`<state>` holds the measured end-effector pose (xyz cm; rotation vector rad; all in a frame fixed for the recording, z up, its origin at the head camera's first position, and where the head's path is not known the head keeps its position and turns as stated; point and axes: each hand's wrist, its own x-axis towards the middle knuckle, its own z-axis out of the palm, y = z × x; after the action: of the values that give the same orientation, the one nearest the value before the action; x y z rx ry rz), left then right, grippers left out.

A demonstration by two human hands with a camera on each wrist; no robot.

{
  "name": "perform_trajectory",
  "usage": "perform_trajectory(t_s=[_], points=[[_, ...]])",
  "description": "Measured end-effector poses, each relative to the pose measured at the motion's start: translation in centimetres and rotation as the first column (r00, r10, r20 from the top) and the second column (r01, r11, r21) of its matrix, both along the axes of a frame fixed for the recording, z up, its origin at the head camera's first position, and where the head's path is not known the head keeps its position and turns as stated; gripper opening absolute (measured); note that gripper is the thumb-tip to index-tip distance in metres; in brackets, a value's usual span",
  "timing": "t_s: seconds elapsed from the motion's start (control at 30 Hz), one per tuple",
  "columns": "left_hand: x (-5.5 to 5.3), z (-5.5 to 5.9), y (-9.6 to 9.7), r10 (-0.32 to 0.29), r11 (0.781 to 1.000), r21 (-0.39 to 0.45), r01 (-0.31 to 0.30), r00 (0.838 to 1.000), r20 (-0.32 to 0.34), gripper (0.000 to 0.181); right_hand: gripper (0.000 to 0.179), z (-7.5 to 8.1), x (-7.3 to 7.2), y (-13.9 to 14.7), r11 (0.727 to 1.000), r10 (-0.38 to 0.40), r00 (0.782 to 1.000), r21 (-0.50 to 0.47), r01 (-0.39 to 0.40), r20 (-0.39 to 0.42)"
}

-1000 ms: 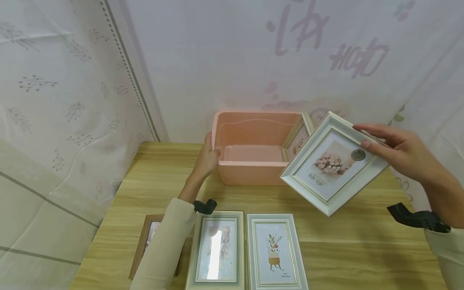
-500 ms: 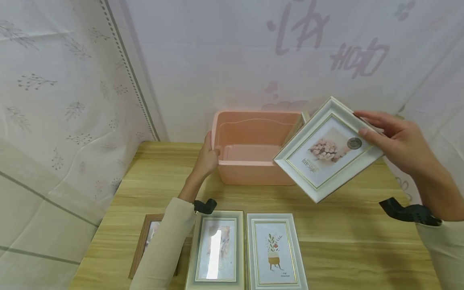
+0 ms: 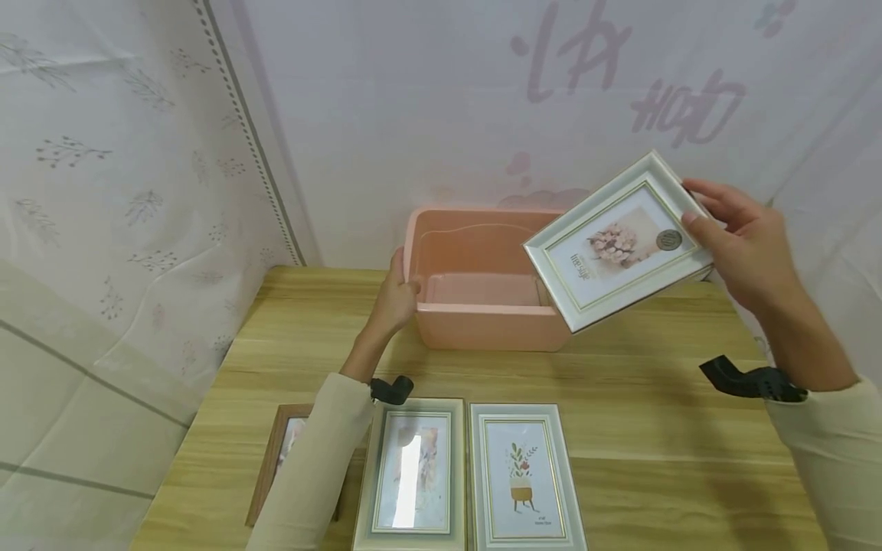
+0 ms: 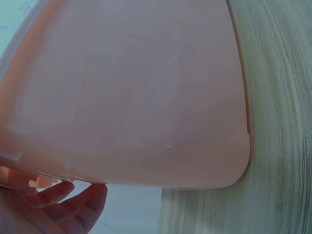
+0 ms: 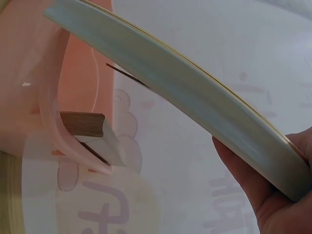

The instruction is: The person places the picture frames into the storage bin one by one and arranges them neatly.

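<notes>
My right hand [image 3: 751, 249] pinches a white picture frame [image 3: 561, 287] with gold trim by its right side, thumb on the front. The frame is tilted above the right end of a pink plastic bin [image 3: 482, 329], covering part of it. In the right wrist view, the frame's side [image 5: 170, 87] crosses the picture. Another picture frame [image 5: 85, 126] stands in the bin there, mostly hidden. My left hand [image 3: 396, 302] grips the bin's left rim; in the left wrist view its fingers [image 4: 92, 204] touch the bin's edge.
On the wooden table [image 3: 661, 482] lie a cream frame [image 3: 456, 474], a white frame with a plant picture [image 3: 568, 497], and a brown frame [image 3: 269, 467] partly behind my left sleeve. A patterned cloth [image 3: 386, 99] hangs behind the bin.
My right hand has lifted the white frame up and slightly left, turning it flatter over the bin's right end. The left hand and the bin have stayed in place.
</notes>
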<state>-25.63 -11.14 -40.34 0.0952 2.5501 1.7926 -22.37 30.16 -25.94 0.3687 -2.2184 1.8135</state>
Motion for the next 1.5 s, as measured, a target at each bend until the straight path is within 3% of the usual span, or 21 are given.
perform_trajectory(t_s=[0.13, 0.5, 0.57, 0.63, 0.8, 1.1, 1.27, 1.37, 1.5], points=[[-0.1, 0.0, 0.0, 0.002, 1.000, 0.002, -0.002, 1.000, 0.000, 0.070, 0.042, -0.1, -0.6, -0.5, 0.995, 0.021, 0.999, -0.094, -0.024, -0.030], [-0.2, -0.3, -0.1, 0.003, 1.000, 0.016, -0.003, 1.000, -0.007, 0.070, 0.046, -0.1, -1.1, -2.2, 0.989, -0.080, 0.997, -0.123, 0.078, -0.019], [-0.2, -0.3, 0.0, 0.007, 1.000, 0.012, -0.007, 1.000, -0.007, 0.071, 0.046, -0.2, -1.3, -2.5, 0.991, -0.118, 0.993, -0.073, 0.117, -0.020], [-0.1, -0.3, 0.0, 0.010, 1.000, 0.016, -0.010, 1.000, -0.004, 0.071, 0.047, -0.4, -1.5, -2.9, 0.982, -0.182, 0.983, 0.046, 0.183, -0.038], [0.0, -0.4, 0.2, 0.014, 1.000, 0.027, -0.014, 1.000, 0.000, 0.071, 0.051, -1.0, -1.7, -3.7, 0.907, -0.281, 0.957, 0.306, 0.290, -0.073], [0.0, -0.3, 0.0, 0.024, 0.999, 0.022, -0.024, 1.000, -0.005, 0.070, 0.055, -1.6, -2.1, -5.0, 0.876, -0.251, 0.965, 0.405, 0.262, -0.082], [0.0, -0.3, 0.0, 0.016, 0.999, 0.029, -0.016, 1.000, -0.008, 0.070, 0.057, -2.0, -2.3, -5.6, 0.831, -0.255, 0.963, 0.489, 0.266, -0.091], [0.0, -0.3, 0.1, 0.013, 1.000, 0.028, -0.012, 1.000, -0.009, 0.070, 0.059, -2.4, -2.4, -5.9, 0.817, -0.253, 0.963, 0.512, 0.266, -0.096], [0.0, -0.2, 0.0, 0.017, 1.000, 0.021, -0.017, 1.000, -0.002, 0.070, 0.059, -3.0, -2.7, -6.4, 0.823, -0.226, 0.968, 0.512, 0.248, -0.105]])
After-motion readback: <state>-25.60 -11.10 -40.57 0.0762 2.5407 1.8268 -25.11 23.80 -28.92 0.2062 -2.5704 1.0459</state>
